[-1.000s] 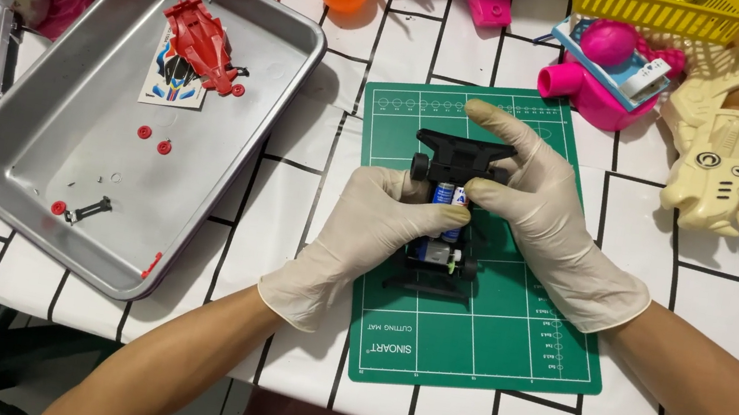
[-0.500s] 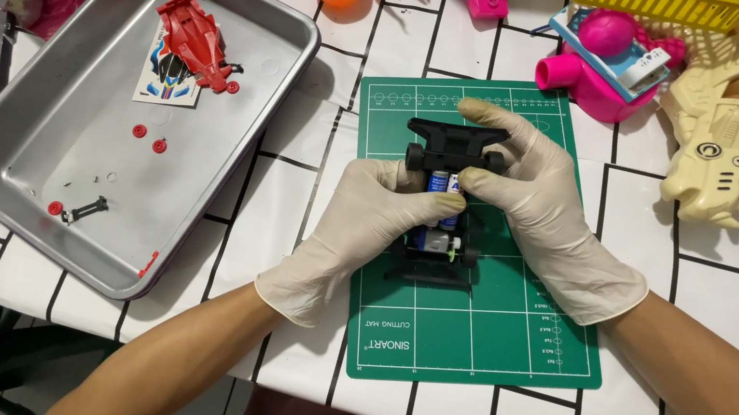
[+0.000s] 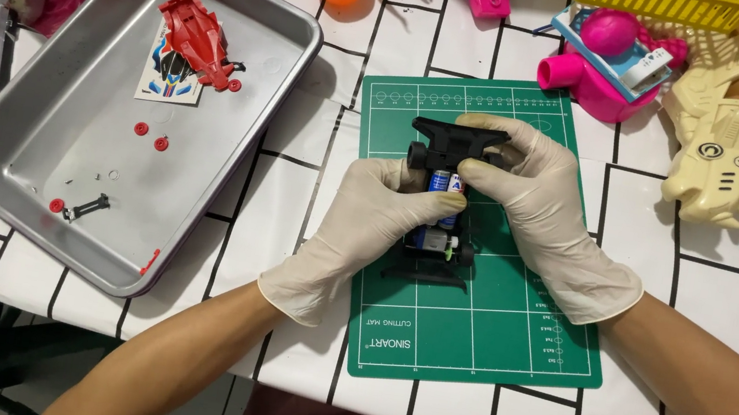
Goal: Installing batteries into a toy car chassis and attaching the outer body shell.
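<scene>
Gloved hands [image 3: 447, 214] hide chassis [image 3: 442, 194] middle (batteries peeking)

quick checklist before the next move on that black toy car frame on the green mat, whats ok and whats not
1. Black car frame sits over the green cutting mat: ok.
2. Both hands grip it: left hand from the left side, right hand from the top right: ok.
3. Gloves on both hands: ok.
4. Batteries seated in the frame: cannot tell, the fingers cover most of them.
5. Red car shell and small red parts kept in the metal tray: ok.
6. Space around the mat: not ok, a pink toy and cream toy crowd its top right.
</scene>
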